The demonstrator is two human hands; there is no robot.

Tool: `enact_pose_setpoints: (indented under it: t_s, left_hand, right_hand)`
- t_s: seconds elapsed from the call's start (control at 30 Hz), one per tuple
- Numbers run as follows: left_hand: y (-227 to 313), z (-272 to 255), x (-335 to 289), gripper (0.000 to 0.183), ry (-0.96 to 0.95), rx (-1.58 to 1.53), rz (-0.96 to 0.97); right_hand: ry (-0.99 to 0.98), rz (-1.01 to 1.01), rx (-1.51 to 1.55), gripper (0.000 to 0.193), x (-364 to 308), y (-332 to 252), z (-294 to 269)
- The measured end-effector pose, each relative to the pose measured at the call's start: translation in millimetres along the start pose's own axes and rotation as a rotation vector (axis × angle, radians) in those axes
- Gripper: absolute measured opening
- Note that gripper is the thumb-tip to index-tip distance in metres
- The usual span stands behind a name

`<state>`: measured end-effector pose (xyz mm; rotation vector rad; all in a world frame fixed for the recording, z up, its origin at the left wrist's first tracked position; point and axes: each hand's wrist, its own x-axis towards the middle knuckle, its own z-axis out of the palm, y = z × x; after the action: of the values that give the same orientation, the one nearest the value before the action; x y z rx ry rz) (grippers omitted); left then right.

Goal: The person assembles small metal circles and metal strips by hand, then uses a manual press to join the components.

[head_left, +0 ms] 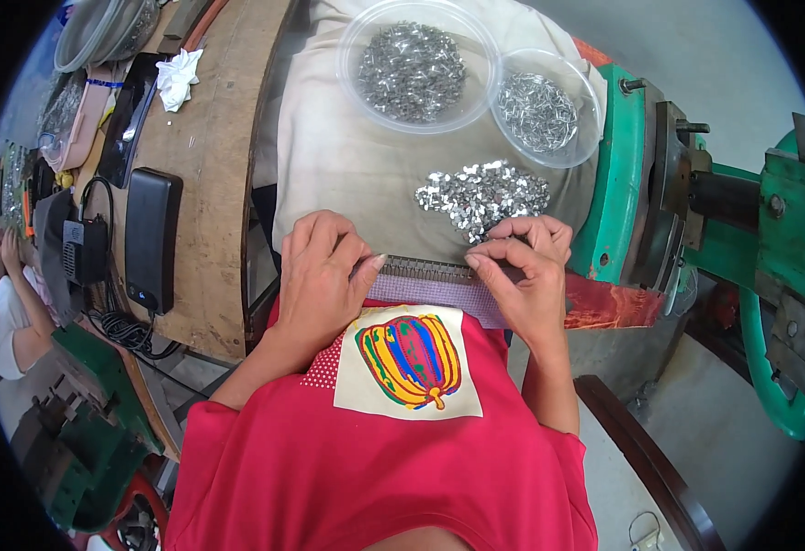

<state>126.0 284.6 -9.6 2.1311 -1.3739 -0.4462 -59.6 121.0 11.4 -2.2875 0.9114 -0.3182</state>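
Note:
A narrow dark metal strip (425, 268) with a row of fine slots lies across the work surface in front of me. My left hand (318, 275) is closed at its left end, the thumb pressed against the strip. At the strip's right end my right hand (529, 266) pinches with thumb and forefinger; whatever is between the fingertips is too small to make out. Just beyond that hand lies a loose pile of small shiny metal pieces (485, 197). Beneath the strip is a purple checked cloth (462, 299).
Behind the pile stand a large clear tub (347, 64) and a smaller clear bowl (593, 119), both holding small metal parts. A green machine (612, 174) borders the right side. On the wooden table (210, 119) at left lies a black power pack (153, 239). Another person (17, 317) sits far left.

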Motion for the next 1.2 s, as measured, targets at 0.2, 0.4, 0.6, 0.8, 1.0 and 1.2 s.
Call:
enact_pose_setpoints:
  t_s: [0.2,0.4,0.6,0.8,1.0,1.2]
  left_hand:
    - [8,-4,8,0.021,-0.092,0.081,-0.006]
    - [14,-4,12,0.023,-0.144,0.161,-0.008]
    - [15,-3,12,0.018,-0.130,0.135,0.009]
    - [15,-3,11,0.009,-0.129,0.123,0.022]
    - [11,-3,11,0.012,-0.095,0.153,0.071]
    - [16,-13,21,0.011,-0.005,0.143,0.071]
  right_hand:
    - [0.311,-0.129,-0.060,0.010,41,0,-19]
    - [0.514,-0.134,-0.324,0.013,80,11,-26]
    - [0.469,-0.107,-0.284,0.016,41,7,-20]
    - [0.465,-0.062,-0.260,0.016,-9,9,-8]
    - [0.473,-0.029,-0.212,0.017,-30,12,-3]
    - [0.504,-0.022,-0.192,0.017,-37,16,-2]
